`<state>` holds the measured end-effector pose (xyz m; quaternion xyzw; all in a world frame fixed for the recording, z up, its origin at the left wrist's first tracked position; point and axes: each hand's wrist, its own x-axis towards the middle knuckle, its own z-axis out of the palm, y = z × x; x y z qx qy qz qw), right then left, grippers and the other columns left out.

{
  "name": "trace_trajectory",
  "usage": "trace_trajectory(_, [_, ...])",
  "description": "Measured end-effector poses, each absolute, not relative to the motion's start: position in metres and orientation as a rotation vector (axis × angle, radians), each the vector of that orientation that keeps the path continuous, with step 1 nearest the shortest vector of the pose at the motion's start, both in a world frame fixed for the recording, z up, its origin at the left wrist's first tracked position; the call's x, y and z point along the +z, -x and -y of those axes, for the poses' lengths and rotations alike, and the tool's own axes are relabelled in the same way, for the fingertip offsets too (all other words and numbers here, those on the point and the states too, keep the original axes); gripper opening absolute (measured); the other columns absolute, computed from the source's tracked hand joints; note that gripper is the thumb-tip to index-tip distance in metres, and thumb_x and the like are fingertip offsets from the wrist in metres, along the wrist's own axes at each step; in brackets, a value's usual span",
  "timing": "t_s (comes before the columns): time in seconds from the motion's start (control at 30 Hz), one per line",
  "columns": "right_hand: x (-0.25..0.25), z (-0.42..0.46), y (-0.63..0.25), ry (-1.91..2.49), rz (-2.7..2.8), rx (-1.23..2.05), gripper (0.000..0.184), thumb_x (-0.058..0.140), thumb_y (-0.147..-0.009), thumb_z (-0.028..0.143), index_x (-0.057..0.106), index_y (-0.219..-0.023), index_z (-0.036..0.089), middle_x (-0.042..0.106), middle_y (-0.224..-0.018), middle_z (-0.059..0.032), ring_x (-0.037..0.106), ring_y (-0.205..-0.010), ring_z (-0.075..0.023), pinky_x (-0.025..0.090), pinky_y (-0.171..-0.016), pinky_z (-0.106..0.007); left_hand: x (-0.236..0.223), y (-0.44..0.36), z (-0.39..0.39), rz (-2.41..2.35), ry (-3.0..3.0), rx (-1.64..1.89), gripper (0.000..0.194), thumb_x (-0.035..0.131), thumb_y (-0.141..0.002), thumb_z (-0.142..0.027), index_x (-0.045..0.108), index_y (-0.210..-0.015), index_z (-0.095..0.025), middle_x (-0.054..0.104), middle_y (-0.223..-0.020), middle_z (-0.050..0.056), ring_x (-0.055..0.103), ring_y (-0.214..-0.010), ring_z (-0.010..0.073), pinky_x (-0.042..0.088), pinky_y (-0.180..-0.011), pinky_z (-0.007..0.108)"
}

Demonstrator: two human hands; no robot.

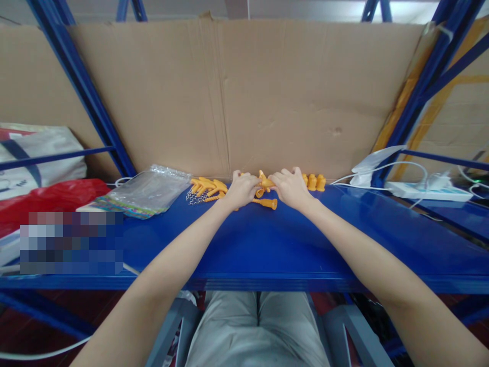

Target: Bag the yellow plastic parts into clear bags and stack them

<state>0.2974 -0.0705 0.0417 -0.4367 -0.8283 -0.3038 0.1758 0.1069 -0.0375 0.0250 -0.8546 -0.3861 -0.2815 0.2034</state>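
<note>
Both hands meet over the back of the blue shelf. My left hand [244, 187] is closed, its fingertips at the left side of an orange plastic piece [265, 180] with a flared shape. From the other side my right hand [290, 185] pinches the same piece; the fingers partly cover it. Just below lies an orange rod with a cup-like end [269, 204], its left part behind my left hand. Left of that hand are several branching orange plastic pieces [208, 185] and a heap of small silvery metal bits [196, 197]. Small orange knob-shaped pieces [316, 182] stand beyond my right hand.
A clear plastic bag [148, 188] lies left on the blue shelf [282, 250], near a red plastic bag [53, 201]. Cardboard [305, 97] walls off the back. At right sit a white power strip [428, 190] and cables. Blue uprights [82, 86] frame the sides.
</note>
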Motion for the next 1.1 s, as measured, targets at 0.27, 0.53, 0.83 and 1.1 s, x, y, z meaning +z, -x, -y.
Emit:
trace_trajectory(0.27, [0.039, 0.063, -0.302, 1.143, 2.354, -0.968, 0.033, 0.040, -0.095, 0.013, 0.061, -0.119, 0.014, 0.069, -0.105, -0.0132, 0.049, -0.095, -0.0259, 0.023, -0.084, -0.041, 0.036, -0.112, 0.040, 1.343, 2.553, -0.764, 0.021, 0.050, -0.083, -0.021, 0.071, -0.080, -0.019, 0.070, -0.076, 0.003, 0.061, -0.081, 0.0214, 0.031, -0.079, 0.036])
trace_trajectory(0.53, [0.038, 0.062, -0.302, 1.096, 2.381, -0.968, 0.029, 0.040, -0.096, 0.014, 0.063, -0.114, 0.013, 0.070, -0.103, -0.0132, 0.050, -0.095, -0.0253, 0.024, -0.086, -0.042, 0.038, -0.106, 0.032, 1.383, 2.740, -0.828, 0.020, 0.055, -0.080, -0.028, 0.071, -0.078, -0.016, 0.066, -0.064, 0.000, 0.054, -0.062, 0.0140, 0.033, -0.063, 0.027])
trace_trajectory(0.83, [0.041, 0.066, -0.303, 1.108, 2.458, -0.914, 0.026, 0.049, -0.094, 0.022, 0.063, -0.114, 0.012, 0.070, -0.104, -0.0153, 0.052, -0.102, -0.0278, 0.026, -0.094, -0.047, 0.036, -0.109, 0.044, 1.293, 2.575, -0.679, 0.022, 0.049, -0.084, -0.023, 0.068, -0.074, -0.018, 0.070, -0.073, 0.004, 0.061, -0.073, 0.0194, 0.037, -0.076, 0.036])
trace_trajectory(1.1, [0.034, 0.057, -0.309, 1.035, 2.458, -0.772, 0.027, 0.047, -0.095, 0.021, 0.060, -0.118, 0.013, 0.069, -0.107, -0.0139, 0.057, -0.103, -0.0250, 0.023, -0.102, -0.045, 0.033, -0.123, 0.062, 0.992, 2.319, -0.634, 0.028, 0.041, -0.084, -0.010, 0.069, -0.091, -0.015, 0.070, -0.083, 0.013, 0.061, -0.087, 0.0276, 0.032, -0.093, 0.052])
